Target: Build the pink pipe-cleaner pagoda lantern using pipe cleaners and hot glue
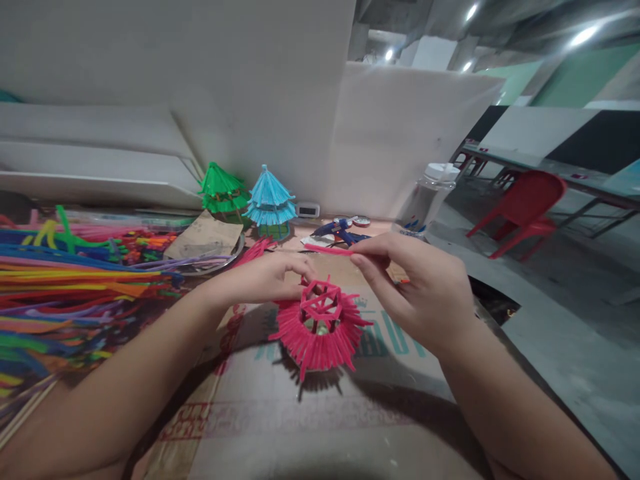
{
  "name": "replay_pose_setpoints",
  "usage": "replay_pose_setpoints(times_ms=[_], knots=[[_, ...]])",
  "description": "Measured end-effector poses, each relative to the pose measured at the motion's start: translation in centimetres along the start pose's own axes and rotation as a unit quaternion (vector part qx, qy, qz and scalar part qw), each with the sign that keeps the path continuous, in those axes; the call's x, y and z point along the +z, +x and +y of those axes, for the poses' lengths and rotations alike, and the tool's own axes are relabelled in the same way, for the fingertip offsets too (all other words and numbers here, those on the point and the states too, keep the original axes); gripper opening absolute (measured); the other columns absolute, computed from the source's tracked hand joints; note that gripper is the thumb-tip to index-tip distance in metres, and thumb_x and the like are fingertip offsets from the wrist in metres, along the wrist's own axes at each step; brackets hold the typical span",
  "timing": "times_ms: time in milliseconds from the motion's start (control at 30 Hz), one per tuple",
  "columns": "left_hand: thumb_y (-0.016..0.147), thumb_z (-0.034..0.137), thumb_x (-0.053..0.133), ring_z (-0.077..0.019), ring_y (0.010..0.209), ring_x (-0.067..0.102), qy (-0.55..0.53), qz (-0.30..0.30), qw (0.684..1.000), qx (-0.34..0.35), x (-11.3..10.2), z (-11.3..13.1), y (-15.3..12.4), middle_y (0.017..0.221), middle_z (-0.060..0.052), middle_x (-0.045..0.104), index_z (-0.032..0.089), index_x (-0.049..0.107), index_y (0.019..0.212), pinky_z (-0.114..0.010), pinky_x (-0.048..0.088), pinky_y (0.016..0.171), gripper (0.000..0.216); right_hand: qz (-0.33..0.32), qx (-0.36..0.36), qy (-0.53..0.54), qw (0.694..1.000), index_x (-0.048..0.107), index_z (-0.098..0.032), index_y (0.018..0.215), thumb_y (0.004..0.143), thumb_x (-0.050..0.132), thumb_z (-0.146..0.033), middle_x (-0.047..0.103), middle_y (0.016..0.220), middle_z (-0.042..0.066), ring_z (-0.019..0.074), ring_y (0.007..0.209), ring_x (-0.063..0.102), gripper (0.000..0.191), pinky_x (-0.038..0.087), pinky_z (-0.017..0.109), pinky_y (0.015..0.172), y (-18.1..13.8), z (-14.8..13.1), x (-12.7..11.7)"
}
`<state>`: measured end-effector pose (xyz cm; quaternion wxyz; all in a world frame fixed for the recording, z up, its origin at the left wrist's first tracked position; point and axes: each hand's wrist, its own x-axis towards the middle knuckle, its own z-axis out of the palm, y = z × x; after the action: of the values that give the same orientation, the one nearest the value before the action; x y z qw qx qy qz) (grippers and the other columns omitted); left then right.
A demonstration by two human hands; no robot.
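A pinkish-red pipe-cleaner model (323, 340), with a ring of fringe strips around an open hexagonal top, is in the middle of the view above the cardboard. My left hand (265, 277) grips it at its far left edge, the fingertips partly hidden behind the top. Level with that top and to its right, my right hand (420, 287) pinches one end of a short red pipe cleaner (327, 249) between thumb and forefinger. The strip points left, over the far side of the model, and appears apart from it.
Bundles of coloured pipe cleaners (75, 287) fill the left side. Behind stand a green tiered model (223, 187), a blue one (270, 197), a small digital display (307, 211), a blue glue gun (340, 230) and a clear bottle (425, 200). Printed cardboard (300, 427) covers the table.
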<state>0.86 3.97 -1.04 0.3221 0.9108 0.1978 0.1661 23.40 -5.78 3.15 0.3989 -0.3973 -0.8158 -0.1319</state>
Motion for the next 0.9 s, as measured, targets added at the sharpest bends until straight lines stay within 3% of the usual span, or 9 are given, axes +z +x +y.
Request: replay_pose_setpoints(times_ms=[200,367,633,800,900], knots=[[0.089,0.029,0.059,-0.0152,0.08,0.064,-0.011,0.04,0.995,-0.089,-0.2,0.2,-0.2,0.089,-0.002,0.071,0.018,0.072,0.085,-0.025,0.049,0.073,0.017,0.001,-0.005,0.001,1.0,0.069,-0.02,0.097,0.097,0.058,-0.02,0.075,0.086,0.004,0.0162,0.078,0.069,0.011,0.051,0.028,0.073,0.0,0.0,-0.1],[0.085,0.031,0.061,-0.0142,0.07,0.062,0.034,0.033,0.99,-0.134,-0.8,1.1,-0.7,0.077,0.001,0.069,0.019,0.072,0.08,-0.022,0.044,0.062,0.017,-0.033,0.006,0.001,0.999,0.07,-0.02,0.1,0.098,0.056,-0.021,0.076,0.087,0.004,0.0167,0.077,0.069,0.014,0.049,0.028,0.07,0.0,0.3,-0.3],[0.088,0.031,0.059,-0.0158,0.076,0.069,0.075,0.004,0.983,-0.169,-2.2,3.3,-2.4,0.085,0.001,0.076,0.024,0.077,0.089,-0.021,0.048,0.065,0.019,-0.131,0.065,0.046,0.988,0.07,-0.019,0.085,0.095,0.062,-0.021,0.072,0.076,-0.001,0.0117,0.066,0.062,0.012,0.04,0.024,0.062,0.4,0.4,-0.1],[0.093,0.038,0.058,-0.0161,0.081,0.069,0.135,0.15,0.976,-0.085,-2.8,4.0,-3.1,0.089,-0.001,0.077,0.023,0.078,0.095,-0.022,0.05,0.07,0.024,-0.18,0.07,0.067,0.979,0.068,-0.019,0.085,0.096,0.06,-0.024,0.073,0.079,0.0,0.013,0.069,0.062,0.015,0.039,0.025,0.063,0.3,0.1,0.5],[0.093,0.035,0.059,-0.0154,0.08,0.068,0.124,0.156,0.978,-0.058,-2.5,4.3,-3.0,0.086,0.0,0.076,0.023,0.078,0.092,-0.022,0.05,0.071,0.022,-0.19,0.08,0.073,0.976,0.068,-0.018,0.085,0.096,0.059,-0.023,0.073,0.079,0.0,0.0139,0.07,0.062,0.015,0.039,0.026,0.063,0.3,0.0,0.8]])
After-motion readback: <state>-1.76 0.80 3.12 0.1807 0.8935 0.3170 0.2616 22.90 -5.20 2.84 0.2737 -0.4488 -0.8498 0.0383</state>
